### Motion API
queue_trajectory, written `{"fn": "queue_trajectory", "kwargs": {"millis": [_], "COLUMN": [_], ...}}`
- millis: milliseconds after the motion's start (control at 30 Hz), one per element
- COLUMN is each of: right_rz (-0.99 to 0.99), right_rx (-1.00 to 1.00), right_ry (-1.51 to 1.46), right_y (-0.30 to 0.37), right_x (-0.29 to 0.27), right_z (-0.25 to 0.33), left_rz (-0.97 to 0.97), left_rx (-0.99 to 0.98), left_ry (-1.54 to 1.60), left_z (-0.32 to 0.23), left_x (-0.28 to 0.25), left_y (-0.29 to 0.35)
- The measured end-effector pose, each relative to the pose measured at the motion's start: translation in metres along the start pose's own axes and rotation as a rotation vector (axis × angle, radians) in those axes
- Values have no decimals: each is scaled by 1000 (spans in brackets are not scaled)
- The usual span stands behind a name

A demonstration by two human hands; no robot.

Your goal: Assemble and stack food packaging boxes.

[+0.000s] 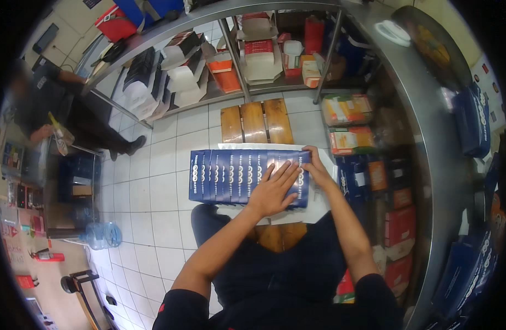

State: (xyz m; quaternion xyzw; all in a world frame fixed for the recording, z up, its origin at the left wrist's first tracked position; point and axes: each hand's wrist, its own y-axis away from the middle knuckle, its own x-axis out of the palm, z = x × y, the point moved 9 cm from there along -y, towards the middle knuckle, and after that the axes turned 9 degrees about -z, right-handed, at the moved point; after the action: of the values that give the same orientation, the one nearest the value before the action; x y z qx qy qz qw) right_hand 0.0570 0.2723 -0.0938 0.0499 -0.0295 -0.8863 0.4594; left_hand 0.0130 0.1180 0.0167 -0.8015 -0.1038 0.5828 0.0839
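A fanned row of flattened blue cardboard boxes [225, 176] with white print lies overlapping in front of me, over a white sheet [302, 217]. My left hand [274, 191] rests flat on the right part of the row, fingers spread. At the right end, my right hand [318, 169] curls around the edge of the last box, its fingertips at the far corner. The undersides of the boxes are hidden. Beneath them stands a slatted wooden bench or low table [254, 124].
A metal shelf [198, 99] ahead holds several stacks of folded cartons. Packed cartons [349, 140] fill the space under the steel counter [423, 181] at right. A person [71, 104] stands at far left on the tiled floor [154, 187], near a large blue water bottle [104, 235].
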Motion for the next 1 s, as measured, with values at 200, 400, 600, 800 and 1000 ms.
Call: {"fn": "queue_trajectory", "kwargs": {"millis": [200, 400, 600, 800, 1000], "right_rz": [-67, -336, -214, -70, 259], "right_rx": [-119, -311, -457, -699, -784], "right_ry": [-78, 103, 596, 946, 1115], "right_y": [-11, 24, 95, 99, 87], "right_x": [8, -23, -10, 13, 34], "right_z": [9, 65, 106, 136, 144], "left_rz": [9, -107, -444, -625, -653], "left_rx": [-11, -75, -321, -762, -982], "left_ry": [-32, 91, 212, 323, 395], "left_z": [-2, -1, 20, 40, 16], "left_x": [2, -21, -79, -112, -107], "left_y": [-3, -6, 70, 210, 315]}}
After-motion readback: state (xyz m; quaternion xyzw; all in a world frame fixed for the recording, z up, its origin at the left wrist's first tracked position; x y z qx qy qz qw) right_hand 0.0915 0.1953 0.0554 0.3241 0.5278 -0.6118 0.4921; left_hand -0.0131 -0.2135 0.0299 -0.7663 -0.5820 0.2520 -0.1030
